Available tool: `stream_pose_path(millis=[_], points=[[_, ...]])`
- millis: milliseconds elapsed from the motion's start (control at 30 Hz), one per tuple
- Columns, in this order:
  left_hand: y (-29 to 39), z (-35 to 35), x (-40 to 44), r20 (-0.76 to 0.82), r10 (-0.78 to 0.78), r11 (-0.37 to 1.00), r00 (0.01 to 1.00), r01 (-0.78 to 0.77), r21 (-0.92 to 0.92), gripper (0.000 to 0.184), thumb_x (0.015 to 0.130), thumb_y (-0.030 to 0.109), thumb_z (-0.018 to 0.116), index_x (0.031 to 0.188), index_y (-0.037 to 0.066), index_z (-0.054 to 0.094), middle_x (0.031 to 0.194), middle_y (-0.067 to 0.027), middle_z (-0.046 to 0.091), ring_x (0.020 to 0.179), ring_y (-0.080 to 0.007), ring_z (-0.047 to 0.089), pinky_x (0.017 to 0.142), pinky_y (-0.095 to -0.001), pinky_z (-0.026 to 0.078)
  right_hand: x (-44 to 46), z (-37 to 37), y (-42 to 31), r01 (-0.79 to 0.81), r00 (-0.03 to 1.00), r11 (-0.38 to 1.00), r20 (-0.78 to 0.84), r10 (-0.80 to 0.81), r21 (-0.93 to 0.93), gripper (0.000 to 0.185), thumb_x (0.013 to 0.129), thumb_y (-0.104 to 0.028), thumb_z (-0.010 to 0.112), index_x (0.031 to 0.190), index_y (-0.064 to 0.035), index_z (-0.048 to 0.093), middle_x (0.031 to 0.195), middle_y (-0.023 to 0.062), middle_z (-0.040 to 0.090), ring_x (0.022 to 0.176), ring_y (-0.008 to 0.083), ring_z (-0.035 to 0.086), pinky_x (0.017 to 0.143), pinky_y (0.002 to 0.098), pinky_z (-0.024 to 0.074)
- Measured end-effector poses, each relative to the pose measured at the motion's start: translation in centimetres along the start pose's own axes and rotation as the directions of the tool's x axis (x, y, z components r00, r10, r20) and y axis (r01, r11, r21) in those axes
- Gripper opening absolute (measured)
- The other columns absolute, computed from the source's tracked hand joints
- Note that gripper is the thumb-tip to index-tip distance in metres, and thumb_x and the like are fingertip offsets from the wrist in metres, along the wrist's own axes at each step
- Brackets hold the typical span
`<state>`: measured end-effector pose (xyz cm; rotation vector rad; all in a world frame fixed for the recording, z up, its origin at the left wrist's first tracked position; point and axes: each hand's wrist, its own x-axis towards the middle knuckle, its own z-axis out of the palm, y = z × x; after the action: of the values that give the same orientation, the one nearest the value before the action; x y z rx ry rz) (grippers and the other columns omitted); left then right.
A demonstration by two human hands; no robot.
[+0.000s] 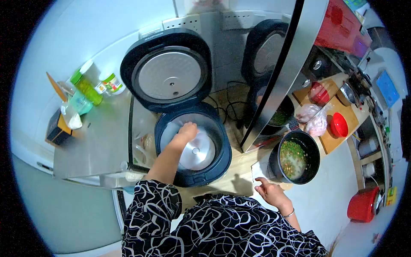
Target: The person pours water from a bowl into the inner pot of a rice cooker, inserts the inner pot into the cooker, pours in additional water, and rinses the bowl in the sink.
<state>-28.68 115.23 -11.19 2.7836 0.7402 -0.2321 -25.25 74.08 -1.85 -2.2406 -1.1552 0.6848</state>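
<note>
Left hand [187,132] inside open rice cooker [227,152], can't tell its grip from here; I see right hand [272,193] half-open near black pot [314,155], right of cooker.

Rice cooker [224,160] left of a pot [274,166], left hand [187,132] inside the cooker, lid [169,75] raised behind it, food [293,158] in the pot, right hand [274,193] just before the pot, bowl [339,125] on a board [329,144] farther right, jar [112,83] left of the lid

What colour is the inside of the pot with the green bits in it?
The pot's inside wall is black, best seen in the head view.
</note>
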Motion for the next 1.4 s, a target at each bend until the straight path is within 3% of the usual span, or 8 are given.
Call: stream_pose_path(millis=[33,167,300,933,1133,1200,1333,1400], points=[[-0.7,1.4,1.0,-0.066,0.092,0.995,0.994,-0.09,0.045,0.033,0.083,0.035,0.044,0.094,0.008,0.06,0.099,-0.0172,0.057,0.094,-0.0327,0.053,0.082,-0.0419,0.041,-0.2,0.1,-0.1,-0.026,1.0,1.0,0.002,0.026,-0.016,0.03,0.084,-0.027,0.049,0.107,-0.0081,0.045,0.065,0.0194,0.058,0.061,0.0355,0.058,0.054,0.0408,0.0454],[0.5,0.8,1.3,0.278,0.041,0.997,0.96,-0.021,-0.073,0.036,0.084,0.035,0.04,0.1,0.008,0.058,0.107,-0.0168,0.054,0.1,-0.0324,0.051,0.085,-0.0412,0.039,-0.3,1.2,0.7,-0.126,0.985,0.992,0.118,0.127,-0.014,0.032,0.085,-0.03,0.046,0.108,-0.0079,0.045,0.072,0.0219,0.059,0.069,0.0373,0.058,0.06,0.0442,0.0457],[1.1,0.7,0.9,0.162,0.021,0.991,0.987,0.002,-0.136,0.045,0.086,0.04,0.032,0.099,0.008,0.06,0.106,-0.0161,0.055,0.102,-0.0324,0.05,0.087,-0.0404,0.038,-0.3,1.4,0.8,-0.149,0.979,0.988,0.137,0.152,-0.027,0.032,0.085,-0.032,0.045,0.106,-0.0081,0.047,0.078,0.0223,0.059,0.072,0.0374,0.058,0.063,0.0438,0.0463],[0.9,-1.1,-0.1,0.288,-0.312,0.947,0.905,0.32,0.02,0.062,0.083,0.056,0.027,0.106,0.007,0.057,0.113,-0.0164,0.052,0.108,-0.0289,0.047,0.091,-0.0373,0.035,-0.2,0.9,2.4,-0.192,0.971,0.979,0.135,0.199,-0.068,0.032,0.084,-0.028,0.046,0.105,-0.0048,0.047,0.085,0.0205,0.059,0.076,0.036,0.057,0.065,0.043,0.0462],[0.1,1.1,1.4,0.247,-0.248,0.969,0.937,0.243,0.052,0.054,0.084,0.049,0.029,0.1,0.008,0.06,0.106,-0.0161,0.055,0.102,-0.0304,0.051,0.086,-0.039,0.039,-0.7,1.1,2.2,-0.206,0.966,0.972,0.137,0.22,-0.108,0.03,0.084,-0.028,0.049,0.106,-0.0069,0.05,0.077,0.0141,0.062,0.072,0.0314,0.059,0.064,0.0383,0.0462],[0.5,2.0,2.4,0.217,0.023,0.995,0.976,-0.044,0.095,0.041,0.082,0.039,0.037,0.092,0.006,0.06,0.093,-0.0185,0.059,0.092,-0.0345,0.055,0.079,-0.0422,0.043,-0.7,1.2,2.0,-0.203,0.966,0.972,0.138,0.218,-0.115,0.031,0.083,-0.028,0.049,0.106,-0.0065,0.049,0.076,0.0144,0.062,0.072,0.0314,0.059,0.064,0.0382,0.0463],[4.4,0.8,0.9,0.214,0.123,0.99,0.969,-0.106,-0.09,0.03,0.079,0.027,0.042,0.089,0.007,0.063,0.097,-0.0166,0.059,0.092,-0.0325,0.055,0.081,-0.0415,0.042,-0.5,1.5,1.8,-0.188,0.971,0.979,0.132,0.197,-0.083,0.031,0.083,-0.028,0.049,0.106,-0.0067,0.049,0.077,0.015,0.062,0.072,0.0316,0.059,0.064,0.0387,0.0462],[5.2,0.8,0.9,0.303,0.131,0.979,0.944,-0.172,0.111,0.026,0.076,0.024,0.046,0.087,0.007,0.062,0.096,-0.0159,0.059,0.09,-0.0321,0.056,0.08,-0.041,0.043,-0.8,1.6,1.7,-0.185,0.972,0.977,0.128,0.197,-0.103,0.031,0.084,-0.028,0.048,0.106,-0.0067,0.049,0.078,0.0157,0.061,0.072,0.0319,0.059,0.065,0.0391,0.0461]])
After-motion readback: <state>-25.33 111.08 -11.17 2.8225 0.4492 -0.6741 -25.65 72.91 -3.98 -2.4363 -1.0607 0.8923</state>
